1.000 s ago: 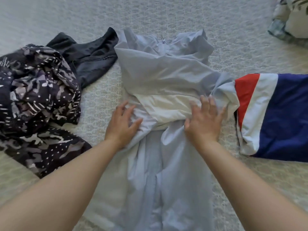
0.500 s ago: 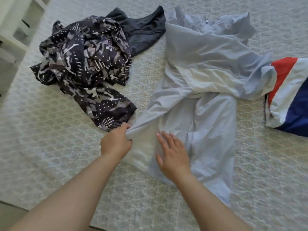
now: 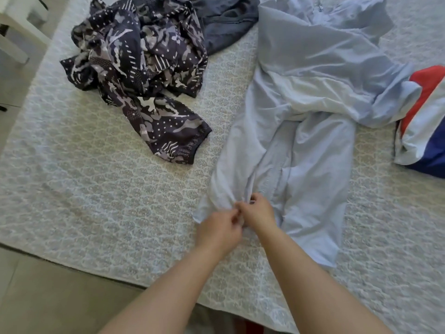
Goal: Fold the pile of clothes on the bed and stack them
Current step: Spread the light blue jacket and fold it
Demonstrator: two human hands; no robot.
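On the bed, head view: pale quilted bedspread (image 3: 96, 189) with a repeating medallion pattern covered the whole working surface; its near edge ran diagonally across the lower left.
Room: strip of beige floor (image 3: 48, 297) below the bed edge; part of a white piece of furniture (image 3: 14, 27) at the upper left corner.
Task garment: light blue garment (image 3: 313, 104) lay stretched from the top of the view down toward the person, crumpled and partly folded over itself in its upper half, narrower lower down.
Unfolded pile: camouflage-print garment (image 3: 144, 63), dark with pale dots and dashes, bunched to the left of the blue one; dark grey garment (image 3: 224, 22) partly under it at the top.
Folded item: red, white and navy garment (image 3: 423, 126) at the right edge, touched by a spread corner of the blue garment.
Left hand (image 3: 218, 231): fingers curled, pinching the lower left hem of the blue garment.
Right hand (image 3: 258, 212): fingers curled, pinching the same bunched hem just beside the left; the two hands touched.
Arms: both forearms bare, reaching in from the bottom and converging at the hem.
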